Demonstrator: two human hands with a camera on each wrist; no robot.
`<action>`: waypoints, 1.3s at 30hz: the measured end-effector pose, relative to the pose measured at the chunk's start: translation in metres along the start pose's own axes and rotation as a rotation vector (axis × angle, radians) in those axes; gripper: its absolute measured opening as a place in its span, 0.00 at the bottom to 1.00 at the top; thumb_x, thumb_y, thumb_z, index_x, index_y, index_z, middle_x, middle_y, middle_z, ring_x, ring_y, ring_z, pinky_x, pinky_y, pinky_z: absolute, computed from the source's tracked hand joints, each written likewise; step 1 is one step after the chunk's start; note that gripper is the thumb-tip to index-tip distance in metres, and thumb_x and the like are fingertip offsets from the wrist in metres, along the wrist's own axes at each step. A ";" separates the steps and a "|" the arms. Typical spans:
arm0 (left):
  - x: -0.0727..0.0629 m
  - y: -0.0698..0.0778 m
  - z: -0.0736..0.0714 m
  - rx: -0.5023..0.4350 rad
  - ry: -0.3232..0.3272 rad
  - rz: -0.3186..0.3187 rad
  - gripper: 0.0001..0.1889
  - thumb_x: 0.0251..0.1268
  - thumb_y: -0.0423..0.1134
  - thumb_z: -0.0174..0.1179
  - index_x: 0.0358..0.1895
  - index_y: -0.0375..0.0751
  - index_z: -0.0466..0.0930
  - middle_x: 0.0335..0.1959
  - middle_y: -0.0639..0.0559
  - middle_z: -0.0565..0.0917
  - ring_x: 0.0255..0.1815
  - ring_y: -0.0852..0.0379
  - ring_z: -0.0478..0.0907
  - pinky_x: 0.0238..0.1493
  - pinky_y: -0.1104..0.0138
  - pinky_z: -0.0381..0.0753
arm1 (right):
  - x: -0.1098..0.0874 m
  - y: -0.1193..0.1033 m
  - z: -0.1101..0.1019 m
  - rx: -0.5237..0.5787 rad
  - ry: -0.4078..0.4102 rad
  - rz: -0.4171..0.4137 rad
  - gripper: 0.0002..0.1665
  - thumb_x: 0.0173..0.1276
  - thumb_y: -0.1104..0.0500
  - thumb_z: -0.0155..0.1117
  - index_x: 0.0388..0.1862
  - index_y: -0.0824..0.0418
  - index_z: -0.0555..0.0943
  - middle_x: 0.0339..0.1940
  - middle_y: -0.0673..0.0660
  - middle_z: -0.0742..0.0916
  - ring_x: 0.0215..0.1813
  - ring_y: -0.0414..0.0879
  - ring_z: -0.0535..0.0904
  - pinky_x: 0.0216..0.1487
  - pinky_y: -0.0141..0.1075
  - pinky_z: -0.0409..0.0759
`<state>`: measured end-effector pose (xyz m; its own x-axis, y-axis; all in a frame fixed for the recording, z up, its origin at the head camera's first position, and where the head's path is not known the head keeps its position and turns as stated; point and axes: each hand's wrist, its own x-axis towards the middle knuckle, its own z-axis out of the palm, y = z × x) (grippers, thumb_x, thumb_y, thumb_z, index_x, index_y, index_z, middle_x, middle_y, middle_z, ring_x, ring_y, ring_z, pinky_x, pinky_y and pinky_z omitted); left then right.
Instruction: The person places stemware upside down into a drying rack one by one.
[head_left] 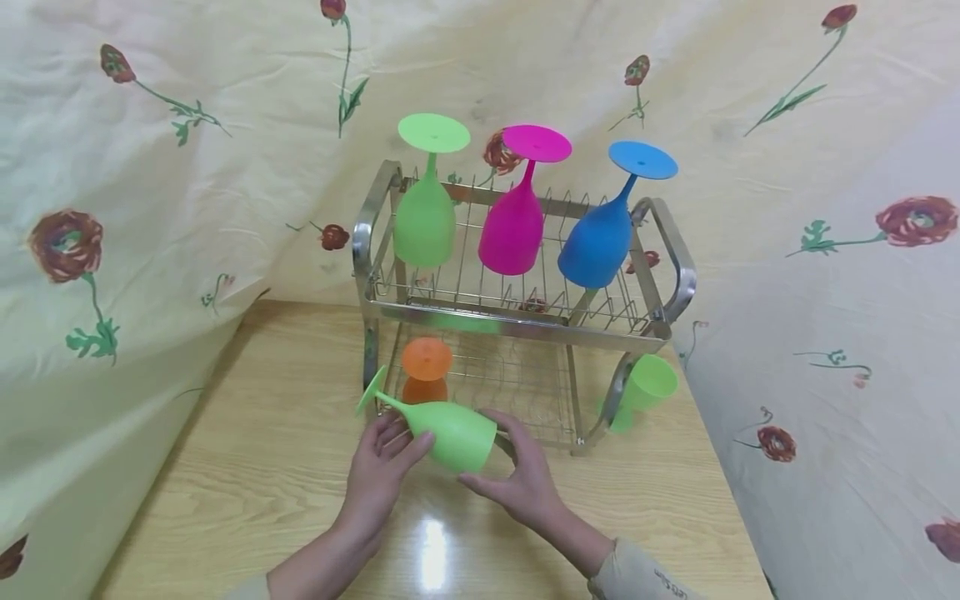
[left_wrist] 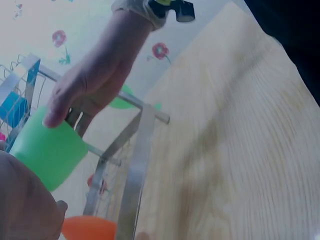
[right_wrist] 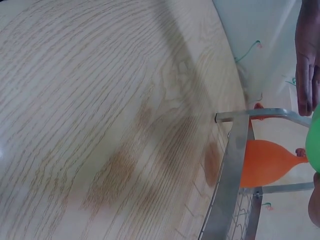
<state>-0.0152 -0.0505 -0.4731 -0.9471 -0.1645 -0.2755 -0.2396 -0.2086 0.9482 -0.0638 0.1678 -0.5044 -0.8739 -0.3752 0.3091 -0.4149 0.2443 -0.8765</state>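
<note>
Tilted on its side in front of the rack, a light green plastic goblet is held between both hands, its foot up to the left and its mouth to the right. My left hand grips the bowl near the stem, thumb on the near side. At the mouth end, my right hand holds the rim, with its thumb low and its fingers on the far side. The left wrist view shows the right thumb pressed on the green bowl. An orange goblet stands upside down on the lower shelf, just behind the left hand.
A two-tier metal dish rack stands at the back of the wooden table. Upside down on its top tier are a green goblet, a magenta goblet and a blue goblet. Another green goblet stands upright beside the rack's right leg.
</note>
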 end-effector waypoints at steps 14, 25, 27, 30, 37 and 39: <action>-0.003 0.003 0.017 -0.042 0.049 -0.017 0.43 0.66 0.49 0.77 0.78 0.40 0.64 0.75 0.39 0.71 0.72 0.43 0.75 0.77 0.42 0.71 | -0.001 -0.001 0.007 0.031 0.013 0.026 0.54 0.51 0.63 0.89 0.76 0.59 0.72 0.74 0.59 0.79 0.72 0.57 0.76 0.73 0.47 0.79; -0.004 -0.001 0.022 -0.031 0.077 0.009 0.45 0.61 0.45 0.80 0.78 0.41 0.63 0.75 0.41 0.69 0.76 0.41 0.68 0.77 0.41 0.71 | -0.004 0.001 0.016 0.068 0.049 0.036 0.54 0.49 0.66 0.89 0.74 0.64 0.73 0.72 0.59 0.79 0.72 0.53 0.76 0.71 0.43 0.81; -0.005 -0.001 0.021 -0.029 0.075 0.016 0.47 0.61 0.45 0.80 0.78 0.41 0.62 0.76 0.41 0.68 0.77 0.40 0.67 0.77 0.41 0.71 | -0.004 0.000 0.018 0.075 0.055 0.030 0.53 0.49 0.65 0.89 0.74 0.63 0.73 0.71 0.58 0.79 0.71 0.51 0.76 0.71 0.44 0.81; -0.005 -0.002 0.021 -0.028 0.070 0.023 0.47 0.62 0.45 0.80 0.79 0.41 0.60 0.77 0.41 0.66 0.77 0.40 0.67 0.76 0.40 0.72 | -0.004 0.000 0.021 0.088 0.056 0.022 0.52 0.51 0.65 0.89 0.74 0.60 0.73 0.71 0.58 0.80 0.70 0.50 0.76 0.71 0.44 0.81; -0.003 -0.003 0.020 -0.028 0.077 0.024 0.47 0.61 0.44 0.80 0.79 0.43 0.61 0.77 0.43 0.66 0.75 0.39 0.69 0.75 0.41 0.74 | -0.004 0.002 0.025 0.099 0.054 0.019 0.52 0.52 0.63 0.89 0.75 0.57 0.73 0.71 0.56 0.79 0.69 0.49 0.75 0.72 0.46 0.81; -0.003 -0.002 0.019 -0.026 0.077 0.029 0.47 0.61 0.43 0.80 0.79 0.42 0.61 0.77 0.42 0.66 0.75 0.39 0.69 0.74 0.43 0.76 | -0.004 0.002 0.025 0.091 0.047 0.020 0.52 0.52 0.63 0.89 0.75 0.57 0.72 0.72 0.56 0.79 0.70 0.50 0.75 0.72 0.47 0.80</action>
<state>-0.0159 -0.0312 -0.4711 -0.9342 -0.2441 -0.2601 -0.2056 -0.2274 0.9519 -0.0545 0.1475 -0.5165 -0.8935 -0.3279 0.3068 -0.3748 0.1683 -0.9117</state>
